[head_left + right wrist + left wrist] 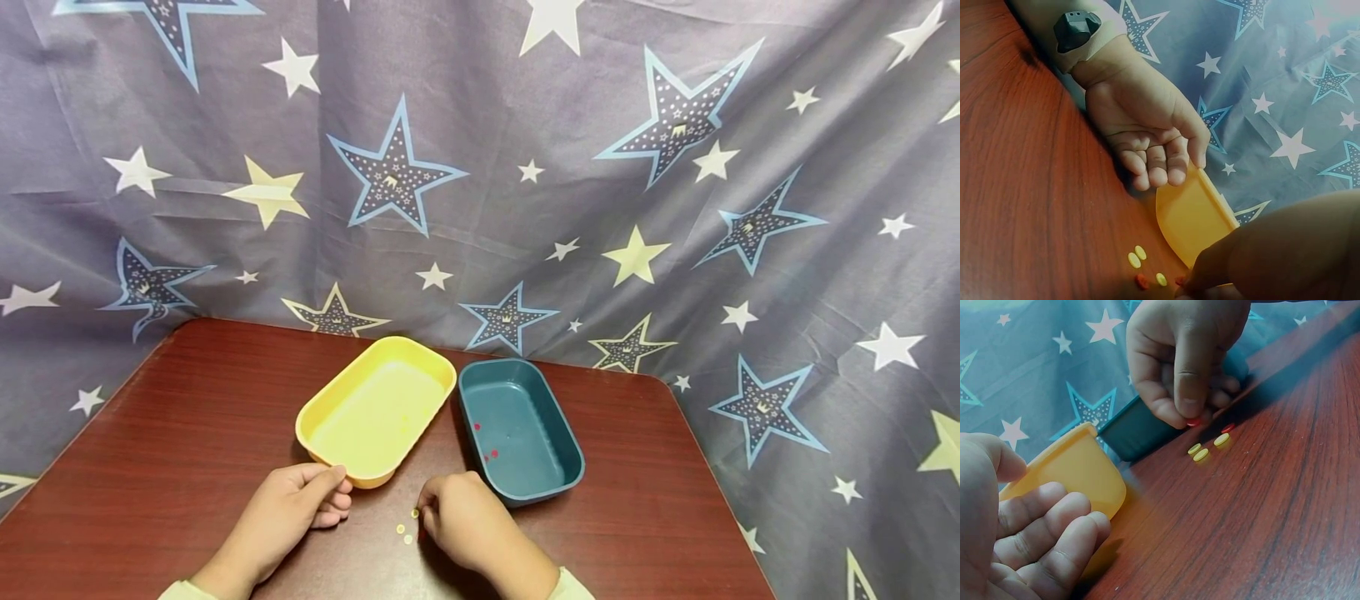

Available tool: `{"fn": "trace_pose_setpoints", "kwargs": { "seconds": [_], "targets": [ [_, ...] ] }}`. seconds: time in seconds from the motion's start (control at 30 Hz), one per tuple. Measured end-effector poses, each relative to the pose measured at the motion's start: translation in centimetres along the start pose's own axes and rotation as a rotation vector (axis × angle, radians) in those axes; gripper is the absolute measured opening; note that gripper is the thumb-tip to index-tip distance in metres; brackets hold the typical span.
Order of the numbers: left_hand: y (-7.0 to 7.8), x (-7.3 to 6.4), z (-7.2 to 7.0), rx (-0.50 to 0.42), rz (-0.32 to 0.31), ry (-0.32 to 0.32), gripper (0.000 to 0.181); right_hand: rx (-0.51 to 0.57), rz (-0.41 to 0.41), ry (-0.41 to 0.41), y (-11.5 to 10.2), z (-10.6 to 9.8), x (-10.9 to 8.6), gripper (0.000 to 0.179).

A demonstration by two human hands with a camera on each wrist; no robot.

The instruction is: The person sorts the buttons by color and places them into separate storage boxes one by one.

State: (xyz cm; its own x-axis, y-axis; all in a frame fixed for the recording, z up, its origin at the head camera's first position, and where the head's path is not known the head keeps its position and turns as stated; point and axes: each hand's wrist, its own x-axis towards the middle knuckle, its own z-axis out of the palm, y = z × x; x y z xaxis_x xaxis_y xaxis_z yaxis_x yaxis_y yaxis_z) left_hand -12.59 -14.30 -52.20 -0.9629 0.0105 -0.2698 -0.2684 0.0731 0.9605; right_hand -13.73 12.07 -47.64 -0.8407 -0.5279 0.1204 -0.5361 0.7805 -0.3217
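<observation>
My left hand [288, 508] grips the near rim of a yellow tray [306, 408], thumb on the rim and the other fingers curled under it. In front of the teal tray [577, 467], my right hand [468, 517] reaches down and pinches a small red disc [1193, 422] between thumb and index finger, just over the table. Beside those fingertips lie several small yellow discs [1201, 455] and another red disc [1228, 428] on the wood. Inside the teal tray are a few red discs [494, 454].
Both trays stand side by side on a dark red wooden table [187, 417]. A grey curtain with stars [480, 167] hangs behind and along the sides of the table.
</observation>
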Motion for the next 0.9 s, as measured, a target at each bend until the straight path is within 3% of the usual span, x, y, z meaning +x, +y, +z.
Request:
{"fn": "trace_pose_setpoints", "kwargs": {
  "seconds": [0.4,0.6,0.9],
  "targets": [
    [-0.1,0.0,0.0,0.0,0.013,-0.003,0.041,0.124,0.018,-0.041,0.4,-1.7,1.0,0.017],
    [0.0,0.1,0.0,-0.003,0.007,-0.01,0.042,0.24,0.071,-0.075,1.0,-2.7,1.9,0.017],
    [0.2,-0.1,-0.1,-0.002,-0.005,-0.007,0.042,0.325,0.123,-0.084,1.3,-4.3,3.2,0.015]
  ]
}}
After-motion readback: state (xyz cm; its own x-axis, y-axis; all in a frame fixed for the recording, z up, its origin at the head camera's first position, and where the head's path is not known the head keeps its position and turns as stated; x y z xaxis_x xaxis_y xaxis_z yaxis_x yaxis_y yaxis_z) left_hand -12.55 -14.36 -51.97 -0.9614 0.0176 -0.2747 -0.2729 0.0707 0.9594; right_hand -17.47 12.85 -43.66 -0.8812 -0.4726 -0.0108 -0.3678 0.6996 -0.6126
